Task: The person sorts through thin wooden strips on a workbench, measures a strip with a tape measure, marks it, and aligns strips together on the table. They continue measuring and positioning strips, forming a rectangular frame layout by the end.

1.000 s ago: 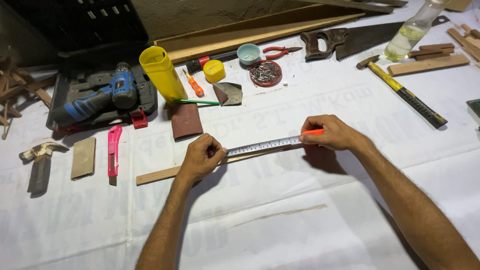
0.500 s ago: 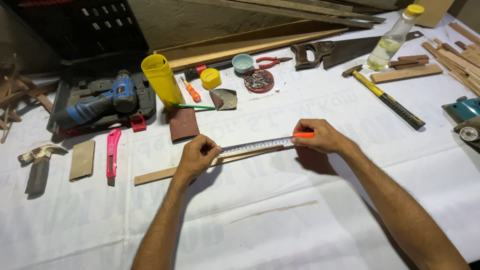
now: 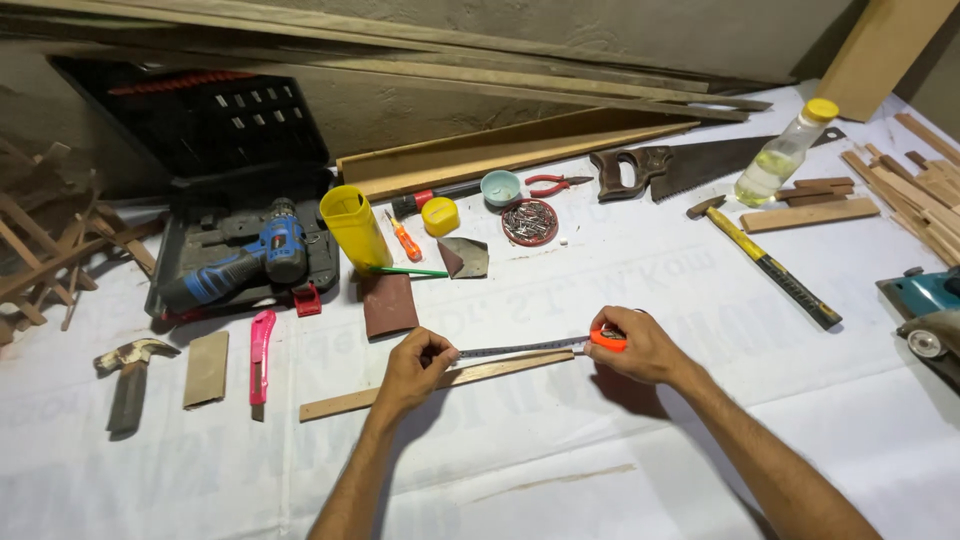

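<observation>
Tabletop (image 3: 620,470) is lying under a white printed sheet, wrinkled, w/ a faint brown streak near the front edge. Behind it a rough grey wall is running across the back, w/ long planks (image 3: 520,150) leaning along it & a tall board standing at the far right corner. Black tool case (image 3: 215,150) is sitting open at back left, w/ a blue cordless drill (image 3: 245,265) lying in it. Handsaw (image 3: 690,165) is lying back right, next to a clear bottle w/ yellow cap (image 3: 785,155); a yellow-handled hammer (image 3: 765,260) is lying just in front of them. Yellow plastic cup (image 3: 355,228) is tipping near the case.

Front centre, a thin wood strip (image 3: 440,385) is lying flat on the sheet. Tape measure (image 3: 520,349) is stretching just above & along it. Left hand (image 3: 412,368) is pinching the blade's free end against the strip. Right hand (image 3: 640,345) is gripping the orange tape body. Both hands are closed, grasping the tape measure.

Claw hammer (image 3: 128,375) & pink utility knife (image 3: 260,355) are lying at left, well apart from the hands.
</observation>
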